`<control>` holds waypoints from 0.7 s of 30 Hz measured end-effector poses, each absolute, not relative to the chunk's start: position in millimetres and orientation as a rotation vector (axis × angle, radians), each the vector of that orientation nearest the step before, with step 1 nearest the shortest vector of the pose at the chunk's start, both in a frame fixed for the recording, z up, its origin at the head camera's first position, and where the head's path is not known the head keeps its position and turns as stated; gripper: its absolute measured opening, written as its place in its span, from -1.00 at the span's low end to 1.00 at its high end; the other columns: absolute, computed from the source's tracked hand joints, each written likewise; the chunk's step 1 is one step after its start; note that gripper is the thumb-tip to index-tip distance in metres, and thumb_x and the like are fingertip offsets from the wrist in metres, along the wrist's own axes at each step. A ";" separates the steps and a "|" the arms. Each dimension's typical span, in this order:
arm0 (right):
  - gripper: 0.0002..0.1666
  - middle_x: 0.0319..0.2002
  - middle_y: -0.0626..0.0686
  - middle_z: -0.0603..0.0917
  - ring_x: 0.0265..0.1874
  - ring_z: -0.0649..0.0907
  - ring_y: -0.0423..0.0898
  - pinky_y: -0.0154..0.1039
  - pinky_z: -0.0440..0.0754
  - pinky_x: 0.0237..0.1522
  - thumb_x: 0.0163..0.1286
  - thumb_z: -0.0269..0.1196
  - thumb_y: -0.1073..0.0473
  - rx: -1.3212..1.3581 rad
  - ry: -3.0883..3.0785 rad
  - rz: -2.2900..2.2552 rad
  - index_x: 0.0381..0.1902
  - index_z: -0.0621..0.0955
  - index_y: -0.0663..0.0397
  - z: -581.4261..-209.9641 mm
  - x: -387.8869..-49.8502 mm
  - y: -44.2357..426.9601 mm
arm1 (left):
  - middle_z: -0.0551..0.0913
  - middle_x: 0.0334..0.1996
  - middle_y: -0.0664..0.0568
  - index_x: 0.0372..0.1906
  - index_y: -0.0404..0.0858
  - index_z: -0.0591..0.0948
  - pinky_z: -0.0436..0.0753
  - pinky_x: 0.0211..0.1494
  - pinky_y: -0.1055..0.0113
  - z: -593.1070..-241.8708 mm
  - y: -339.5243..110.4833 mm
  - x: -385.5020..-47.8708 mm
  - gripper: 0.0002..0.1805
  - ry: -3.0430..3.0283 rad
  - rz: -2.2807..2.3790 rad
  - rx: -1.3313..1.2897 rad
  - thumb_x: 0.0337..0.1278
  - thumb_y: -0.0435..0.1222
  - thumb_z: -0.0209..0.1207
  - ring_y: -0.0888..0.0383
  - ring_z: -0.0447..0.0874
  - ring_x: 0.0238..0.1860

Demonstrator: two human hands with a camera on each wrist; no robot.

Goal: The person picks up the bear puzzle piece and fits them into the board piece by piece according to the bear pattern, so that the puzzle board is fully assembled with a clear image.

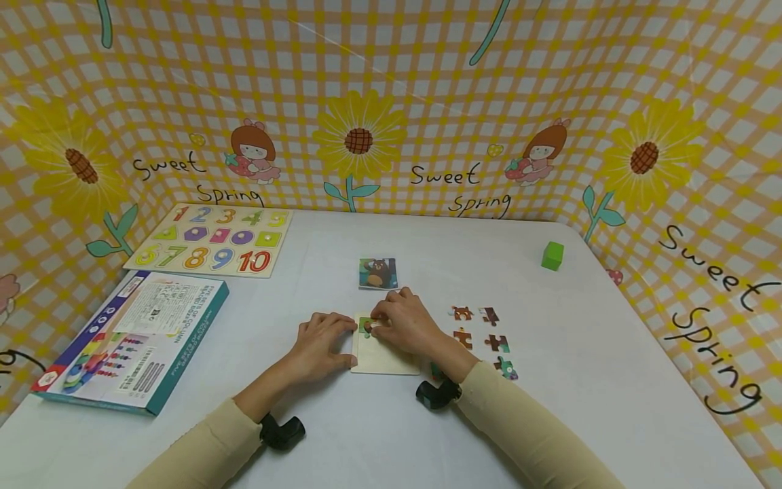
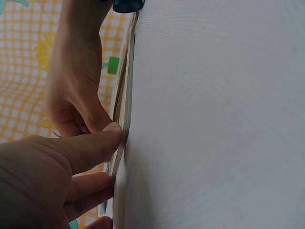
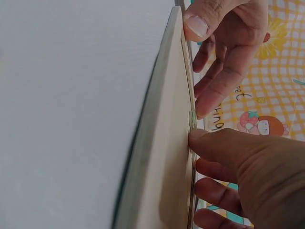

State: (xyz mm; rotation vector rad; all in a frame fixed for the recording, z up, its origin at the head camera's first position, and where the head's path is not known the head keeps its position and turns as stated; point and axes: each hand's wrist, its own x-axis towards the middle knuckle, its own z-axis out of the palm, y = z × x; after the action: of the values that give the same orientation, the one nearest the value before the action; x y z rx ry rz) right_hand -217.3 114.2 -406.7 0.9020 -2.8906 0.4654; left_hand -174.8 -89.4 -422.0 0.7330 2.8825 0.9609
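A pale wooden puzzle board (image 1: 385, 363) lies on the white table in front of me. My left hand (image 1: 319, 346) rests at its left edge, thumb and fingertips spread along the rim; the left wrist view shows the thumb (image 2: 97, 145) against the edge. With thumb and fingers, my right hand (image 1: 408, 324) pinches a small green and brown puzzle piece (image 1: 366, 327) at the board's upper left corner. Its underside is hidden. Right of the board are several loose jigsaw pieces (image 1: 497, 342), one partly covered by my right wrist.
Behind the board sits a bear picture tile (image 1: 377, 274). A number board (image 1: 210, 238) and a flat toy box (image 1: 131, 339) occupy the left side. At the far right stands a green block (image 1: 552, 256). A checked cloth (image 1: 427, 102) rises around the table.
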 end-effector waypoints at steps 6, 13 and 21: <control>-0.73 -0.28 -0.02 0.59 -0.19 0.43 0.01 -0.07 0.39 -0.15 0.15 0.43 0.07 0.894 -2.897 0.473 -0.20 0.72 0.03 -408.3 -218.5 114.7 | 0.49 0.14 -0.05 0.11 -0.28 0.56 0.19 0.12 -0.12 -422.3 -89.4 -175.1 -0.44 2.879 0.957 0.732 -0.06 -0.21 0.43 -0.09 0.28 0.14; -0.71 -0.26 -0.02 0.59 -0.18 0.43 0.00 -0.07 0.39 -0.12 0.15 0.42 0.06 0.872 -2.923 0.504 -0.18 0.71 0.02 -405.3 -216.8 115.6 | 0.49 0.14 -0.05 0.11 -0.28 0.56 0.20 0.12 -0.12 -421.9 -89.6 -174.7 -0.44 2.880 0.957 0.735 -0.06 -0.21 0.42 -0.09 0.29 0.14; -0.64 -0.23 0.00 0.60 -0.18 0.43 0.01 -0.06 0.39 -0.11 0.14 0.43 0.07 0.847 -2.941 0.596 -0.12 0.70 0.09 -395.9 -209.5 123.9 | 0.48 0.14 -0.04 0.11 -0.27 0.56 0.19 0.11 -0.11 -421.4 -89.8 -174.8 -0.43 2.876 0.947 0.723 -0.06 -0.21 0.42 -0.09 0.28 0.15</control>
State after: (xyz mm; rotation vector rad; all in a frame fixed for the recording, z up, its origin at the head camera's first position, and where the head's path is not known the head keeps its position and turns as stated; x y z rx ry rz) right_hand -209.5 123.9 -395.9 0.8472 -2.9407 0.5964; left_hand -174.8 -89.8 -421.4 0.7230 2.8761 0.9467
